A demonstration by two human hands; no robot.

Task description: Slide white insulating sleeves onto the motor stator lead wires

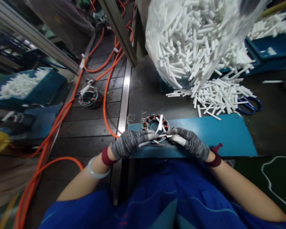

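Observation:
A round wound motor stator [154, 124] with coloured wires lies on a blue mat [219, 133] at the bench's near edge. A white strip [160, 123] sticks up from its middle. My left hand [128, 144], in a grey knit glove, pinches the stator's near rim. My right hand [190, 143], gloved the same, grips the rim from the right, fingertips on white strips there. Both hands meet at the stator's front edge, where the fingers hide part of it.
A clear bag full of white strips [193, 38] leans at the back, with a loose pile [219, 95] and blue-handled scissors [250, 106] beside it. Orange cables [105, 95] cross the dark floor on the left near another stator [89, 98]. Blue bins [26, 87] stand left and right.

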